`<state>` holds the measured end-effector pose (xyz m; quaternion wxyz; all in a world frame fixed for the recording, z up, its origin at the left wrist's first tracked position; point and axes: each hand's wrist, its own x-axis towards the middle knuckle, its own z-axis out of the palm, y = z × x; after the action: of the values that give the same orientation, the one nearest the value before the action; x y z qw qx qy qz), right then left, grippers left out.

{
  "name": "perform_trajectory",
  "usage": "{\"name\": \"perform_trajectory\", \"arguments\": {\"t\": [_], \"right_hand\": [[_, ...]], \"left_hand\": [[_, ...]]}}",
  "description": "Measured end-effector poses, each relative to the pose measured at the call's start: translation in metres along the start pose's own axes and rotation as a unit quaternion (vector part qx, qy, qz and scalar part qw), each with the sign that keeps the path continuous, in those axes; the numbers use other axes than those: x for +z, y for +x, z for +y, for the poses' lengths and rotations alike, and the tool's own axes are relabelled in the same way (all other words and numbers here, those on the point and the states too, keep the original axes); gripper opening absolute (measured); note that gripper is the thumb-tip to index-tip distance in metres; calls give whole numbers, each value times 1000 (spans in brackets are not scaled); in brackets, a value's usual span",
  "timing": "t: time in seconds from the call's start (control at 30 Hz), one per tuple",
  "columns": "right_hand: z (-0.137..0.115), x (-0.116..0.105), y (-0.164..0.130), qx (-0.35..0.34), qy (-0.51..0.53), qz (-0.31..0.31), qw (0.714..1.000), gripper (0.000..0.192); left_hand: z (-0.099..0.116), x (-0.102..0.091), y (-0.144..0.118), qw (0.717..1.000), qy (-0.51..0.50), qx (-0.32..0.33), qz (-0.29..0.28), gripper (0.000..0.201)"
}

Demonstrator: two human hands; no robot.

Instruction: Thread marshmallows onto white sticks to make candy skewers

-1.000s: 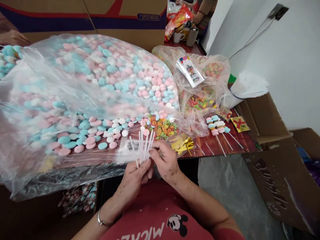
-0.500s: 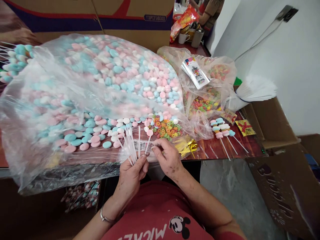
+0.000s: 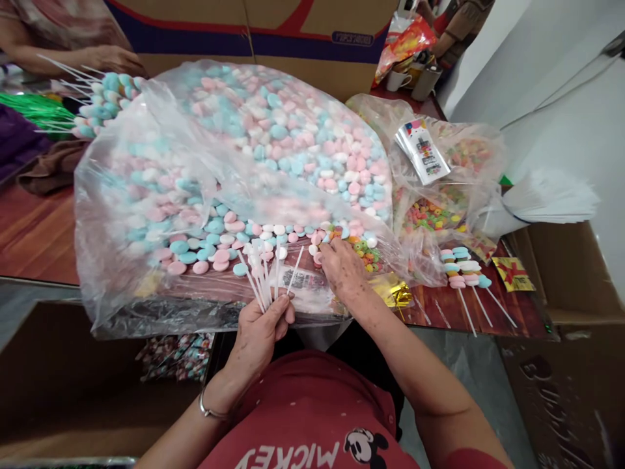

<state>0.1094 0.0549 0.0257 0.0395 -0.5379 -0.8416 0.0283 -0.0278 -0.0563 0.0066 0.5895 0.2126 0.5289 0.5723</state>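
My left hand (image 3: 258,332) grips a fan of white plastic sticks (image 3: 266,277) at the table's near edge, their tips pointing up over the candy. My right hand (image 3: 343,272) is stretched forward, palm down, fingers among the loose pink, blue and white round candies (image 3: 234,228) and the small coloured ring candies (image 3: 364,251) at the mouth of a big clear plastic bag (image 3: 234,156). Whether its fingers pinch a candy is hidden.
Finished candy skewers (image 3: 463,270) lie on the wooden table (image 3: 34,234) at the right, by gold twist ties (image 3: 395,293), a ring-candy bag (image 3: 434,208) and white sleeves (image 3: 547,195). Another person's hand (image 3: 110,60) and skewers (image 3: 100,98) are far left. A cardboard box (image 3: 293,39) stands behind.
My right hand left the sticks and reached forward into the loose candies. My left hand kept the sticks, now fanned out. The view shifted left.
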Motion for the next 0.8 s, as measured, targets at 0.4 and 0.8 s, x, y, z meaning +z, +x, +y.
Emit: {"name": "perform_trajectory", "arguments": {"t": [0.4,0.8], "right_hand": [[-3,9,-17,-94,49,34,994,12],[-25,15,12,-78,-53,83,992,26]], "left_hand": [[-2,-14,6,1000,-22,-8,16,31],[-1,-18,-1,999,-1,21,42,24]]}}
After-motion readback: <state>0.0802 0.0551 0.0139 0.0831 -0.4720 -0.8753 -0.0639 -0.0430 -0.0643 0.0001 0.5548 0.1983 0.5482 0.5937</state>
